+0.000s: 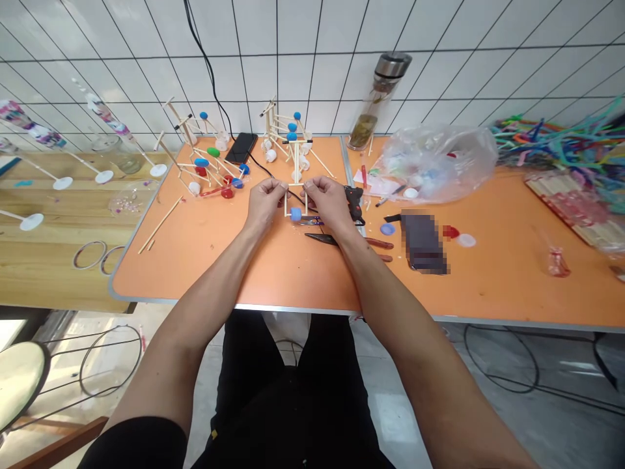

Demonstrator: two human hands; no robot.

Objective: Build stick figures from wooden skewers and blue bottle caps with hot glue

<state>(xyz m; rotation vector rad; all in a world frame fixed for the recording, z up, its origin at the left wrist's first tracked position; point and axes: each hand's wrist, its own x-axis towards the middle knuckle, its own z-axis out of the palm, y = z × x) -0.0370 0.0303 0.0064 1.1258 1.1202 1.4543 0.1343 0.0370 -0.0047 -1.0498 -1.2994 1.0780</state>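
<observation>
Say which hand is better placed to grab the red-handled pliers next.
Probably the right hand: the pliers show on both sides of its wrist; the left hand is farther off. Both hold the stick frame, so the left would need to steady it alone.

The right wrist (pixel 347 234) hides the middle of the pliers (pixel 320 239) — pixelation blurs a dark rectangular object (pixel 422 240) — and the left edge crops a round stool (pixel 19 379).

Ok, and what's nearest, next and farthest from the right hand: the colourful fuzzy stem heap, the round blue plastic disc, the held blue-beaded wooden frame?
In the head view, from the right hand:
1. Blue-beaded wooden frame: held by it.
2. Blue disc: to the right.
3. Fuzzy stem heap: far right, towards the back.
</observation>
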